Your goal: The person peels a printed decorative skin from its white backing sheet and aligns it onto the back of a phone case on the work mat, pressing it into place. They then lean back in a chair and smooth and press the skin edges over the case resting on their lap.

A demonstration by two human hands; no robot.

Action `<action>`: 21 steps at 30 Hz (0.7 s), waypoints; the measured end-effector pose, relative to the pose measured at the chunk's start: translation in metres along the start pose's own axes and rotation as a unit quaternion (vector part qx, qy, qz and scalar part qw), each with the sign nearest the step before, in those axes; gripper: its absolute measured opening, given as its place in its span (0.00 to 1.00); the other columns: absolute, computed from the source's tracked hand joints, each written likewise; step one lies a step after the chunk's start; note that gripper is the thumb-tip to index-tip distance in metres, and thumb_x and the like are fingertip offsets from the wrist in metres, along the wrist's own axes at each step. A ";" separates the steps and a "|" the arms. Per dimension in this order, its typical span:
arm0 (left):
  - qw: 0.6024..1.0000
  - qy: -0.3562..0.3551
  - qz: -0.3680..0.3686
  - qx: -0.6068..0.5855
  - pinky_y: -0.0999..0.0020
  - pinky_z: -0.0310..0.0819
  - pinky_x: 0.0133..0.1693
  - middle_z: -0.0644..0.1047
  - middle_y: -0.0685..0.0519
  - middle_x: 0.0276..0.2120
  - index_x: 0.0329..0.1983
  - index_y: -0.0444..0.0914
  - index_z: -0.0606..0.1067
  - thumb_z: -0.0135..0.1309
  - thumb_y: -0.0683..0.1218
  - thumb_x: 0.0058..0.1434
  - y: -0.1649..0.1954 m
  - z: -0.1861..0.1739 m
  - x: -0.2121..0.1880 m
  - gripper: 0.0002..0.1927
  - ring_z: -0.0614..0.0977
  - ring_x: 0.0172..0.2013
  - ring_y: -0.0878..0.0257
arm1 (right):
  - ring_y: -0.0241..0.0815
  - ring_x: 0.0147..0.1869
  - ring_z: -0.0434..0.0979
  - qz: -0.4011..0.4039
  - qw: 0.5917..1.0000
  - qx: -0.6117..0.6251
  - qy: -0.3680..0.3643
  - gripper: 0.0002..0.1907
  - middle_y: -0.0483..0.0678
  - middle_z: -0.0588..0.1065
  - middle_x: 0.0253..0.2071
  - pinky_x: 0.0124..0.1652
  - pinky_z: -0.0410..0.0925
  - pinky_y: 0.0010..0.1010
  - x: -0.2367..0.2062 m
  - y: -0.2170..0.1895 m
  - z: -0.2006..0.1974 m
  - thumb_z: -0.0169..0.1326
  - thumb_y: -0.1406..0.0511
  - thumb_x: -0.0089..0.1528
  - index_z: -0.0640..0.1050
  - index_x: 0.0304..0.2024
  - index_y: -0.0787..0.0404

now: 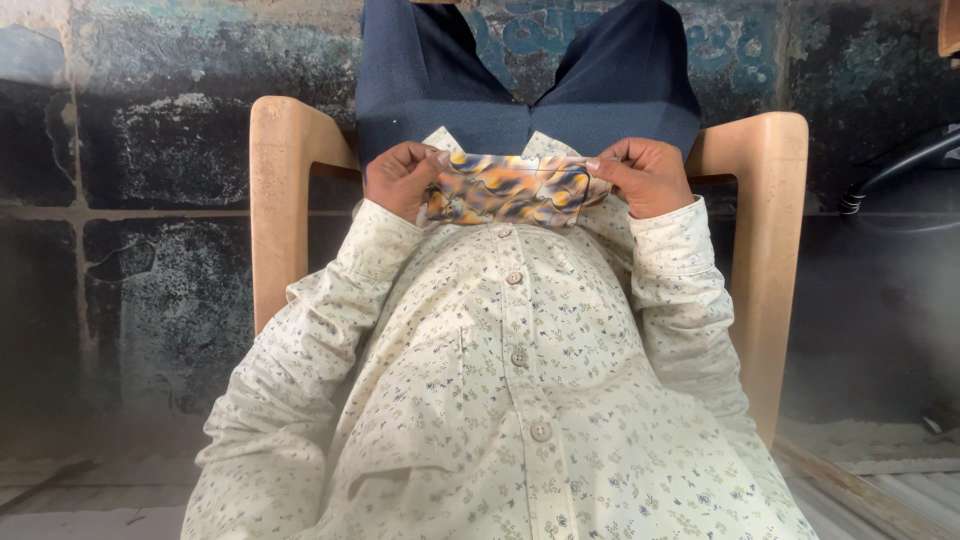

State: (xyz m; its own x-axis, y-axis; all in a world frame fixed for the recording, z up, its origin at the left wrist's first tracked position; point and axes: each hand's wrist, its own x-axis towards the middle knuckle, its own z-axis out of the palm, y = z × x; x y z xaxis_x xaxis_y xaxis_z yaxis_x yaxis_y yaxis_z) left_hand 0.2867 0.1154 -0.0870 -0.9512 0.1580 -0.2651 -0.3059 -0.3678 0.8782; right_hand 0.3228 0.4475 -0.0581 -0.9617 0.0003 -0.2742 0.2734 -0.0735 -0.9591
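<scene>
The left hand (400, 180) has its fingers curled shut around the left end of a folded cloth (510, 190), patterned in orange, blue and cream. The cloth lies across the person's lap, between the arms of a tan chair (280, 180). The right hand (645, 175) pinches the cloth's right end, fingers closed on it.

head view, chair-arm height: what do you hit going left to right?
Left chair arm → left hand → folded patterned cloth → right hand → right chair arm → black cable. Both hands grip the cloth by its ends.
</scene>
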 end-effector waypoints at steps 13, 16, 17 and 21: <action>1.000 -0.004 0.002 -0.019 0.74 0.78 0.29 0.82 0.46 0.29 0.37 0.28 0.78 0.58 0.39 0.66 -0.001 0.000 0.000 0.06 0.82 0.26 0.67 | 0.33 0.36 0.80 0.014 0.998 0.057 -0.022 0.04 0.51 0.80 0.35 0.37 0.73 0.20 -0.001 0.002 -0.004 0.61 0.73 0.63 0.80 0.37 0.71; 1.000 -0.008 0.006 -0.017 0.75 0.78 0.30 0.82 0.47 0.30 0.38 0.28 0.78 0.58 0.39 0.67 -0.001 0.000 0.001 0.06 0.82 0.27 0.68 | 0.33 0.36 0.80 0.010 0.999 0.049 -0.018 0.04 0.51 0.80 0.34 0.36 0.72 0.20 0.000 0.004 -0.004 0.62 0.73 0.63 0.80 0.37 0.71; 1.000 -0.008 0.006 -0.011 0.75 0.77 0.29 0.82 0.47 0.30 0.38 0.28 0.79 0.58 0.39 0.67 -0.001 0.000 0.001 0.06 0.82 0.27 0.68 | 0.33 0.36 0.80 0.008 0.999 0.045 -0.015 0.04 0.51 0.80 0.34 0.36 0.72 0.20 0.000 0.005 -0.004 0.62 0.73 0.63 0.80 0.37 0.71; 1.000 -0.006 0.003 -0.012 0.74 0.78 0.29 0.82 0.46 0.30 0.38 0.28 0.78 0.58 0.39 0.67 -0.001 0.000 0.000 0.06 0.82 0.27 0.67 | 0.32 0.35 0.78 0.008 0.999 0.033 -0.006 0.04 0.51 0.80 0.34 0.34 0.70 0.19 0.000 0.005 -0.004 0.62 0.74 0.64 0.80 0.37 0.71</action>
State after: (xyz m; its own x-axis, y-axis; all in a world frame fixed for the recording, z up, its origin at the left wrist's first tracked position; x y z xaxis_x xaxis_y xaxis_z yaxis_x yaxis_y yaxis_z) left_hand 0.2871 0.1159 -0.0879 -0.9527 0.1665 -0.2543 -0.3006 -0.3912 0.8699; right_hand 0.3240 0.4512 -0.0636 -0.9575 -0.0130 -0.2883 0.2872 -0.1397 -0.9476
